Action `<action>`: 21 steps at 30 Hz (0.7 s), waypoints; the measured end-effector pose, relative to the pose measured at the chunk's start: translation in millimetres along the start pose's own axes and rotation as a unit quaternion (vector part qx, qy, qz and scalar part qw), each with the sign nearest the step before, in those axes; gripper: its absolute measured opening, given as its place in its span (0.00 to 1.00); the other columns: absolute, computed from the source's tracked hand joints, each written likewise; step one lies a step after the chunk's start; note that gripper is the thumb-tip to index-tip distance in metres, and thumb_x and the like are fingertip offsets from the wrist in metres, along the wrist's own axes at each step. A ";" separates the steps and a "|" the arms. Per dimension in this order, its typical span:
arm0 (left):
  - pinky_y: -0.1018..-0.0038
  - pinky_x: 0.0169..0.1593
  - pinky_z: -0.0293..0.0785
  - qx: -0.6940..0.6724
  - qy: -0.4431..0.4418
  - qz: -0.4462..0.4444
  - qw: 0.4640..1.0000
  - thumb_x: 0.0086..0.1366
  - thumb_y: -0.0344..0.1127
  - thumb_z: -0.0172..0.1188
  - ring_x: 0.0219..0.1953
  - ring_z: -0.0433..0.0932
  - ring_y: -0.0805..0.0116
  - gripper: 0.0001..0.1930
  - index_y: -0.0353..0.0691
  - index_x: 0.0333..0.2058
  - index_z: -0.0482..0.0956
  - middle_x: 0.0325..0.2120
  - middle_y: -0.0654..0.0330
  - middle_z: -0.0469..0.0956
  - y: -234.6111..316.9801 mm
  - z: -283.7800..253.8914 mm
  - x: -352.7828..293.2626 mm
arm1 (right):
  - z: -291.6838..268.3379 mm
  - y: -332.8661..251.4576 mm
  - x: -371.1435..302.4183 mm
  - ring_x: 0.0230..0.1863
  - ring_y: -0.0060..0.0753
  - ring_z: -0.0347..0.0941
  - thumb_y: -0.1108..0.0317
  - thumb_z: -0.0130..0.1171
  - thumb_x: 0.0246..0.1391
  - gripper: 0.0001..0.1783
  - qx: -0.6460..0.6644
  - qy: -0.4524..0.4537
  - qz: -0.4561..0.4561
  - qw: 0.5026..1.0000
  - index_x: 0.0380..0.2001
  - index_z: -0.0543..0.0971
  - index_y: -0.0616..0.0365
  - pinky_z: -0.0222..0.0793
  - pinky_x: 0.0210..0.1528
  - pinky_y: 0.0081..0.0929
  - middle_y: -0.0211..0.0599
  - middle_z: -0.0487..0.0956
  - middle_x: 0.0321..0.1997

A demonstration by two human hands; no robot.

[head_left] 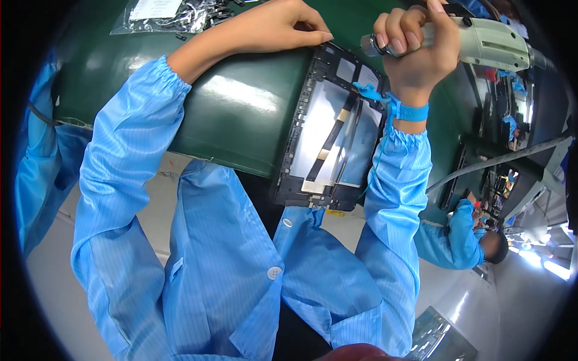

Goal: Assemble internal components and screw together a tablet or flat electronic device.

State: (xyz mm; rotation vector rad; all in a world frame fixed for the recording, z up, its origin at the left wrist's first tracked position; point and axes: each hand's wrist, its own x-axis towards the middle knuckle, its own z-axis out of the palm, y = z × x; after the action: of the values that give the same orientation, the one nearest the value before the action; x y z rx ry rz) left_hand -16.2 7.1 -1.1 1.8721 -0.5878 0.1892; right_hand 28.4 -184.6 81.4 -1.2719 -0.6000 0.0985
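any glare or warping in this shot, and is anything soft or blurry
Head view: overhead light glares off the green mat and the shiny panel inside the open tablet frame; fisheye bends the bench edges and blacks out the corners; the right hand on the electric screwdriver is sharp, while the co-worker near the rim looks soft.

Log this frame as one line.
left hand: pressing frame corner | right hand: gripping screwdriver over frame | mat: green | bag: far left
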 end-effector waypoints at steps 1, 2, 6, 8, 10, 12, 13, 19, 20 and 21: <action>0.71 0.37 0.77 -0.004 0.006 0.031 1.000 0.65 0.35 0.63 0.29 0.81 0.69 0.12 0.29 0.39 0.85 0.29 0.50 0.86 -4.3 0.5 -0.9 | 3.3 3.5 1.7 0.09 0.19 0.52 0.61 0.49 0.68 0.14 0.016 -0.007 0.006 1.000 0.42 0.76 0.61 0.57 0.14 0.22 0.21 0.54 0.11; 0.71 0.37 0.77 -0.007 0.011 0.062 0.998 0.65 0.34 0.63 0.29 0.81 0.69 0.12 0.29 0.40 0.85 0.29 0.50 0.86 -8.4 1.6 -1.4 | 6.6 6.7 2.7 0.09 0.19 0.52 0.61 0.49 0.68 0.14 0.032 -0.014 0.011 0.999 0.42 0.76 0.62 0.57 0.14 0.22 0.21 0.54 0.11; 0.72 0.36 0.76 -0.073 -0.040 -0.104 0.991 0.64 0.33 0.63 0.28 0.79 0.71 0.12 0.28 0.40 0.84 0.28 0.51 0.86 2.3 -3.6 9.1 | 21.3 23.3 2.3 0.09 0.19 0.53 0.61 0.50 0.68 0.14 -0.008 -0.003 0.004 1.000 0.43 0.76 0.62 0.58 0.15 0.23 0.21 0.56 0.11; 0.72 0.36 0.75 -0.097 -0.043 -0.111 0.988 0.64 0.32 0.64 0.27 0.77 0.73 0.12 0.27 0.39 0.84 0.27 0.53 0.85 3.2 -2.6 8.2 | 17.7 27.2 2.4 0.09 0.20 0.54 0.61 0.51 0.68 0.14 -0.003 -0.019 0.002 1.000 0.43 0.76 0.62 0.58 0.15 0.23 0.22 0.56 0.11; 0.73 0.36 0.74 -0.112 -0.038 -0.116 0.986 0.64 0.32 0.64 0.27 0.76 0.74 0.11 0.28 0.39 0.85 0.27 0.55 0.85 2.9 -1.9 8.9 | 15.1 27.7 2.7 0.09 0.20 0.53 0.61 0.51 0.68 0.14 0.014 0.003 0.007 1.000 0.44 0.76 0.62 0.58 0.15 0.23 0.22 0.56 0.11; 0.73 0.36 0.74 -0.122 -0.041 -0.121 0.984 0.64 0.32 0.65 0.28 0.76 0.73 0.11 0.29 0.40 0.85 0.27 0.55 0.85 0.9 -2.5 9.1 | 15.5 30.5 1.9 0.10 0.20 0.54 0.60 0.51 0.68 0.15 0.004 -0.004 0.003 1.000 0.44 0.76 0.62 0.58 0.15 0.23 0.22 0.56 0.12; 0.73 0.36 0.74 -0.121 -0.034 -0.130 0.983 0.64 0.32 0.65 0.28 0.76 0.73 0.11 0.29 0.40 0.85 0.27 0.56 0.85 2.6 -2.1 7.8 | 17.4 30.8 1.3 0.10 0.20 0.54 0.60 0.51 0.68 0.15 0.000 0.001 0.009 1.000 0.44 0.76 0.62 0.58 0.15 0.23 0.21 0.56 0.12; 0.72 0.37 0.75 -0.075 -0.049 -0.149 0.985 0.64 0.34 0.64 0.28 0.77 0.72 0.13 0.29 0.41 0.85 0.28 0.54 0.86 6.8 -4.6 8.5 | 23.2 30.7 -1.6 0.11 0.19 0.55 0.58 0.51 0.66 0.17 -0.044 0.018 0.000 0.999 0.43 0.75 0.63 0.59 0.16 0.23 0.22 0.56 0.13; 0.72 0.37 0.75 -0.064 -0.047 -0.141 0.987 0.64 0.34 0.64 0.28 0.78 0.71 0.13 0.29 0.41 0.85 0.28 0.53 0.86 8.9 -5.2 9.4 | 22.9 29.3 -1.8 0.11 0.19 0.55 0.58 0.51 0.66 0.17 -0.043 0.019 0.001 0.999 0.43 0.75 0.63 0.59 0.16 0.23 0.22 0.56 0.13; 0.71 0.36 0.75 -0.045 -0.049 -0.144 0.987 0.64 0.35 0.64 0.27 0.77 0.70 0.13 0.29 0.41 0.85 0.28 0.53 0.86 11.1 -5.5 10.7 | 22.1 28.0 -2.0 0.11 0.19 0.55 0.59 0.51 0.66 0.17 -0.044 0.021 -0.002 0.999 0.43 0.75 0.64 0.59 0.16 0.23 0.22 0.56 0.13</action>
State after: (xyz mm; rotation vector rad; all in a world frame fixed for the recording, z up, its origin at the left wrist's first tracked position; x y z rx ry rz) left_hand -11.6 5.9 14.6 1.8614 -0.3785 -0.1189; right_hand 23.4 -157.5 58.6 -1.3548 -0.5761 0.0426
